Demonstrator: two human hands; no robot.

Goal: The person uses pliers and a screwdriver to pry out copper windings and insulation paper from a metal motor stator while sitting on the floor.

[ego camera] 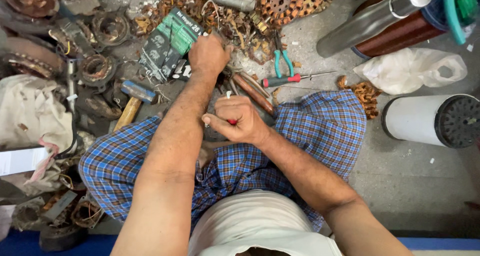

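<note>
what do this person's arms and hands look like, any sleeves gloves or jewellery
Both arms are bare from the upper arm down: no sleeves, no gloves, no watch or bracelet in view. The left hand and right hand show no rings that can be made out. Both forearms have fine hair.

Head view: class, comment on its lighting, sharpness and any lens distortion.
Head view: soft, even light with only faint shadows; a bright glare streak on the metal cylinder; the left hand, right hand and screwdriver are sharp; wide-angle stretching enlarges the forearms near the bottom edge.
</note>
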